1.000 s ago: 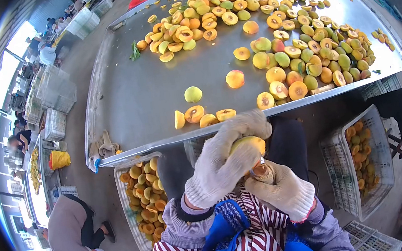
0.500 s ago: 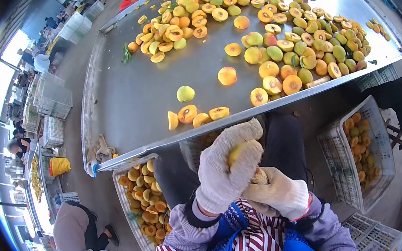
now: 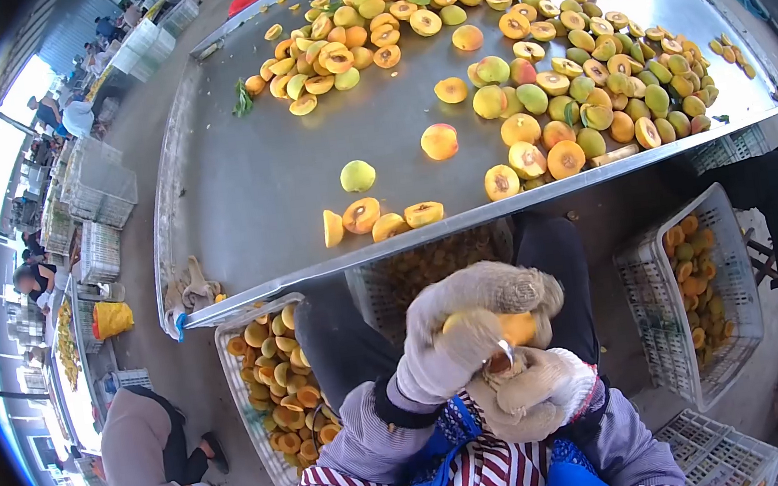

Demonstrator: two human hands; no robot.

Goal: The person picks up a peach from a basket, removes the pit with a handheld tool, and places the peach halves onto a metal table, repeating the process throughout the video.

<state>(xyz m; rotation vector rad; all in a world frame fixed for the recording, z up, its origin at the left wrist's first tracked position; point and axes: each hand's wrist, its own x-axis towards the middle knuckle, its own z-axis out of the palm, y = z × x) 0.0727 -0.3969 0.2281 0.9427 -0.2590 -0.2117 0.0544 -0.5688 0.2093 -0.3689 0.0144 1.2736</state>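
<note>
Yellow-orange peach (image 3: 513,328) over lap, below front edge of steel sorting table (image 3: 238,203). Long axis roughly level, left to right across view; orange end pointing to person's right, rest hidden under glove.

White knit-gloved left hand (image 3: 463,331) clenched over peach from above, fingers curled across it. White knit-gloved right hand (image 3: 536,392) just beneath, closed around small metal blade (image 3: 506,357), tip touching fruit's underside.

Half second earlier: left hand upright, fingers toward table, peach higher and showing yellow. Now hand rolled sideways and lower. White plastic crate (image 3: 229,360) of halves at left.
</note>
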